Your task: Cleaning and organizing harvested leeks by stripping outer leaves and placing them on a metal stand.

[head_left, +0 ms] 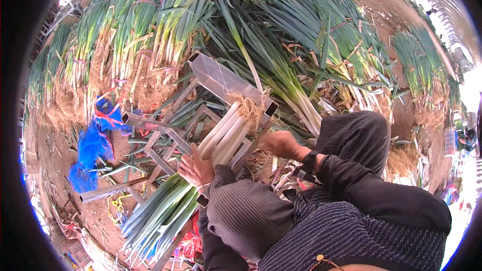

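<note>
A bundle of leeks (168,208) lies slantwise across a metal frame (221,78), white stalks and brown roots (247,113) toward the frame's top beam. The green leaves hang down to the lower left. My left hand (197,169) grips the side of the stalks, with the fingers wrapped round them near the start of the green. To the right of the roots is my right hand (282,144), slightly blurred and apart from the bundle. Its fingers are curled in; whatever they may hold is hidden.
Tied bunches of leeks (170,25) stand in a row at the far left. Loose leeks (281,65) are heaped beyond the frame. Blue netting (89,145) lies on the soil at left, and a red plastic bag (190,241) is below the bundle. My knee (354,138) is at right.
</note>
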The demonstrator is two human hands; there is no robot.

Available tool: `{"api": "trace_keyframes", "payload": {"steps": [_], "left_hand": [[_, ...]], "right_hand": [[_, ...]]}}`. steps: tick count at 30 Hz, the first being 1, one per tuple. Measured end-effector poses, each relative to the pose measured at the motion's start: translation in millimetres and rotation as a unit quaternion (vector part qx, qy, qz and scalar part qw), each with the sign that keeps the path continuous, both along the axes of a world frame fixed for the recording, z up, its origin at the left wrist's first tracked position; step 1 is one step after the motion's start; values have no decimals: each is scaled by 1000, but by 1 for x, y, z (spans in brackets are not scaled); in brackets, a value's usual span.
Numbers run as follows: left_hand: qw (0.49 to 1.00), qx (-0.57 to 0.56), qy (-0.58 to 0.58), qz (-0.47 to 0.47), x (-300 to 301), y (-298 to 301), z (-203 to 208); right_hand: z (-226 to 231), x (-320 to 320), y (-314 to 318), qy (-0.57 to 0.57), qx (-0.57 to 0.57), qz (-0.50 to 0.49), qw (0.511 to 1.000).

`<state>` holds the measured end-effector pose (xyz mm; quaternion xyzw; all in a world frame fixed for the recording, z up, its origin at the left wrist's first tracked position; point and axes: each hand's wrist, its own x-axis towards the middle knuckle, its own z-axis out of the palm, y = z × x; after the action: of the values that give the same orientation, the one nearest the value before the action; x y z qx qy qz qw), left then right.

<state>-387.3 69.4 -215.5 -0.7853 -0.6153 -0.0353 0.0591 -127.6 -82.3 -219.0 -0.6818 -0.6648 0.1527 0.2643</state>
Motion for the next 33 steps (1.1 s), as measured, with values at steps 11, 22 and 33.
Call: {"api": "trace_keyframes", "payload": {"steps": [11,22,33], "left_hand": [[999,46,-12,-14,-3,0,-8],[1000,-7,-15,0,-1,1,-4],[998,34,-47,-1,-3,-3,-2]], "right_hand": [[-59,127,-25,-91,-299,-455,834],[-35,133,-17,122,-25,-433,893],[108,87,38,810,-112,-307,487]]}}
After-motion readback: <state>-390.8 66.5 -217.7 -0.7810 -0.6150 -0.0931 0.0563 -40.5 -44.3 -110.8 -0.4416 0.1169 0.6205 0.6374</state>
